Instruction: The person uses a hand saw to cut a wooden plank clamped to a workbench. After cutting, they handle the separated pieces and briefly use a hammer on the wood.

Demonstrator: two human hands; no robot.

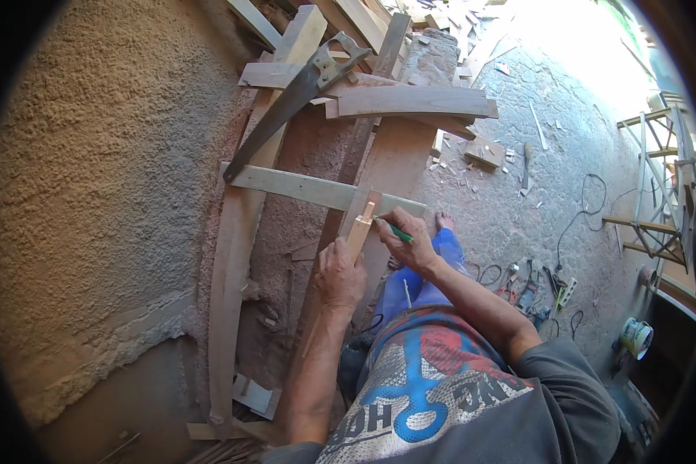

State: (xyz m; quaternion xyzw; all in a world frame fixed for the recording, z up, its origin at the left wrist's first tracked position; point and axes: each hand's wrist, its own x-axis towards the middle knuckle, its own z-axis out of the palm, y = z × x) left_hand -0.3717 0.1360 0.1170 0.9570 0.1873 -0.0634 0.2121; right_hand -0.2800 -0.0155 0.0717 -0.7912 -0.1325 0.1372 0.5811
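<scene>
My left hand (340, 274) is closed around a short piece of light wood (358, 237), whose far end narrows to a thin tongue. In my right hand (412, 243) is a green pencil (400, 233), its tip end close to the notched part of that wood. Both hands are over a long plank (398, 158), near a pale slat (294, 186) that lies crosswise over the boards. A handsaw (286, 100) rests on the boards farther off, its blade tip by the slat's left end.
Curved boards (410, 101) are stacked beyond the slat. A rough wall (124, 155) rises at the left. On the floor at the right lie a chisel-like tool (527, 166), cables, several hand tools (527, 296), wood scraps and a reel (636, 338). A wooden frame (657, 178) stands at far right.
</scene>
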